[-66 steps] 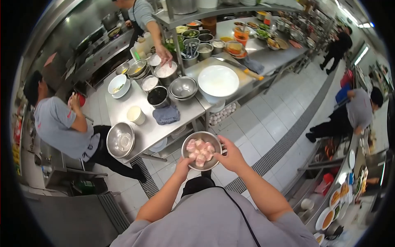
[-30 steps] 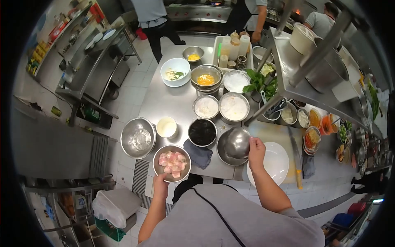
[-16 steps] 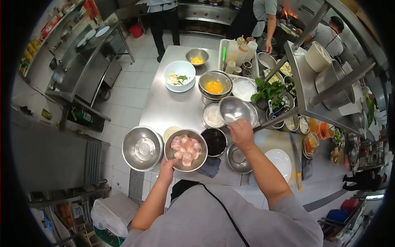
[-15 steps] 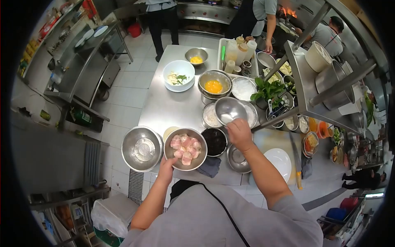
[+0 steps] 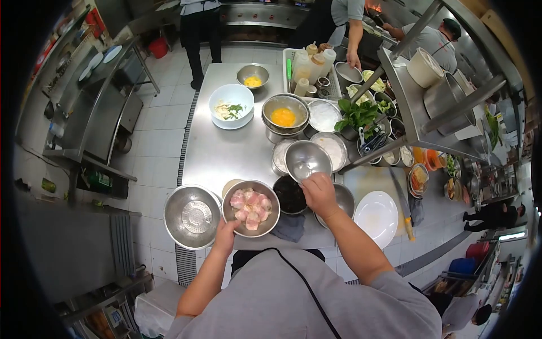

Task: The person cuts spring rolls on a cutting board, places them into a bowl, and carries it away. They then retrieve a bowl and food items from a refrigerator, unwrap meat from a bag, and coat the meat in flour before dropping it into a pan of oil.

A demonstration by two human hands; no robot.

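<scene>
My left hand (image 5: 226, 234) grips the near rim of a steel bowl of raw meat pieces (image 5: 251, 208), thumb over the edge. My right hand (image 5: 319, 195) is closed on the rim of a small steel bowl (image 5: 307, 160), which is tilted and looks bare inside apart from some shine. Beneath and behind it are bowls of white powder (image 5: 330, 148). A bowl of dark contents (image 5: 289, 195) sits between my hands, partly covered by the small bowl. Left of the meat stands a wide steel bowl (image 5: 189, 220) with a perforated base.
Egg yolk (image 5: 283, 117) fills a bowl behind. A white bowl (image 5: 231, 105) holds chopped greens. Squeeze bottles (image 5: 310, 65) stand in a basket. A knife (image 5: 402, 198) lies on the cutting board beside a white plate (image 5: 377, 219). An overhead shelf (image 5: 418, 127) juts in at right. Co-workers stand beyond.
My right hand and the small bowl have moved slightly left and nearer to me. The meat bowl stays in my left hand. The whole view has shifted a little.
</scene>
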